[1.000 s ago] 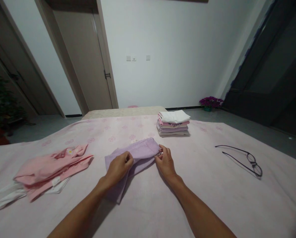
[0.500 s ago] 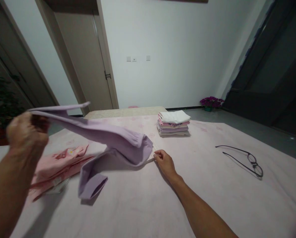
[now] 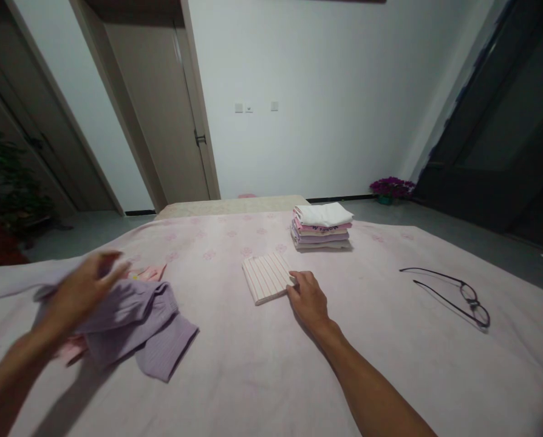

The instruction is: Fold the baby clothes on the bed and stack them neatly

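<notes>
Loosely heaped lavender pants (image 3: 130,321) with a gathered waistband lie at the left, over a pink garment (image 3: 150,272) that mostly hides beneath them. Smeared by motion, my left hand (image 3: 82,285) hovers above the pants with thumb and fingers apart and nothing visible between them. A folded white cloth with thin reddish stripes (image 3: 268,278) rests flat in the middle of the bed-like surface. At its right edge, my right hand (image 3: 308,297) pinches the near corner between thumb and fingers.
Behind the striped cloth stands a stack of folded clothes (image 3: 322,227), white on top. Black-framed eyeglasses (image 3: 469,301) lie open at the right on the pale pink flowered sheet (image 3: 372,364). Purple flowers (image 3: 392,187) in a pot stand on the floor beyond.
The lavender pants, held up in my left hand before, have dropped onto the pink garment at the left and left its grip. The striped cloth is uncovered; my right hand stays at its edge.
</notes>
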The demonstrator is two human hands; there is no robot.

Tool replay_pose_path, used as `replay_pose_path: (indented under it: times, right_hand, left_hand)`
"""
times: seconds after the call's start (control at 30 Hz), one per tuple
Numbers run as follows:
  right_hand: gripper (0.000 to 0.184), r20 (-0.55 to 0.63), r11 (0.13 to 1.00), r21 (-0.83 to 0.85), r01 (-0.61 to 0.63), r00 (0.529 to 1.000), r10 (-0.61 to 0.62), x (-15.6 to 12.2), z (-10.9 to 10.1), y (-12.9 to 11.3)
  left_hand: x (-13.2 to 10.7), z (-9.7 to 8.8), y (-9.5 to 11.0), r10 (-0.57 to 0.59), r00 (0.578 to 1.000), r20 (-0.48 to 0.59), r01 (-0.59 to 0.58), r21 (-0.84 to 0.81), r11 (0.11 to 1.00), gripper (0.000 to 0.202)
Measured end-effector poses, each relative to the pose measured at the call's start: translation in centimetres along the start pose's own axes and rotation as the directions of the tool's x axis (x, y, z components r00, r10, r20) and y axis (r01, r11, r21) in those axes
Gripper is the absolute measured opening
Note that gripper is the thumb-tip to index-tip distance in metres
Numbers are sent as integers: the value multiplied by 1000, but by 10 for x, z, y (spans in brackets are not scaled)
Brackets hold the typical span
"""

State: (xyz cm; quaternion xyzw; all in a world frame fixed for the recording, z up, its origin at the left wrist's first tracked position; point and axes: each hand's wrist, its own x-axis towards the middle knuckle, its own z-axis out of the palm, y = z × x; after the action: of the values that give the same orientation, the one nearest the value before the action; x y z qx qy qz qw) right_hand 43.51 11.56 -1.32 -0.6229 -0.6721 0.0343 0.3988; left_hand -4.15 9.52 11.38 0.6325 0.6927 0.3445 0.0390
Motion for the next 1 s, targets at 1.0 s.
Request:
replay_pose_path:
  times: [1.0]
  right_hand:
    - [33, 48, 998, -23, -60, 997, 61, 7, 0, -3]
  left_hand:
    - [-44, 84, 57, 384, 886, 259, -444, 235, 865, 28]
